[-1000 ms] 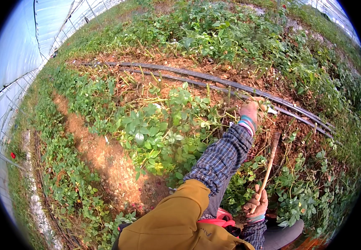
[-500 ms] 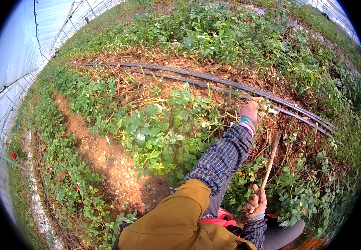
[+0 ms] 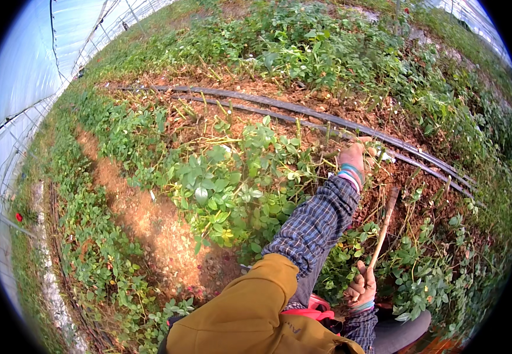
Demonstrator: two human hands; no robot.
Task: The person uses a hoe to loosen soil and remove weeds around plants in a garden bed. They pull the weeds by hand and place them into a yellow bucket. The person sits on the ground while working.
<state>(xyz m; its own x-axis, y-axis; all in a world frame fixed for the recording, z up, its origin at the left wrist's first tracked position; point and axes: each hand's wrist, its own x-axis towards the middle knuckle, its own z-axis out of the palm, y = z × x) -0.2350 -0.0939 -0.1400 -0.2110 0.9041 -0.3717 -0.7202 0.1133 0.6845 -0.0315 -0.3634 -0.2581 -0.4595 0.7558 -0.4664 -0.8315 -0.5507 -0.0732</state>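
Observation:
My left hand point(image 3: 355, 156) reaches out to the right of centre. Its fingers are closed around cut plant stems point(image 3: 329, 155) low in the bed, next to the black drip hose point(image 3: 312, 112). Lower right, close to my body, my right hand point(image 3: 362, 287) is wrapped round a pale wooden handle point(image 3: 381, 236). This handle slants up and away from me, and its far end lies over brown soil and dry stems below my left hand. Whether a blade or head is fixed there, I cannot make out. Leafy green plants point(image 3: 220, 183) spread left of my left forearm.
A bare earth path point(image 3: 132, 200) runs along the left, with another row of plants point(image 3: 73, 206) beyond. A second hose lies alongside the first, amid cut stubs. Dense foliage point(image 3: 327, 53) fills the far side. Clear plastic sheeting point(image 3: 20, 65) on a frame rises at far left.
Almost nothing differs. Both hands keep their grips and places, and the wooden handle has shifted only very slightly.

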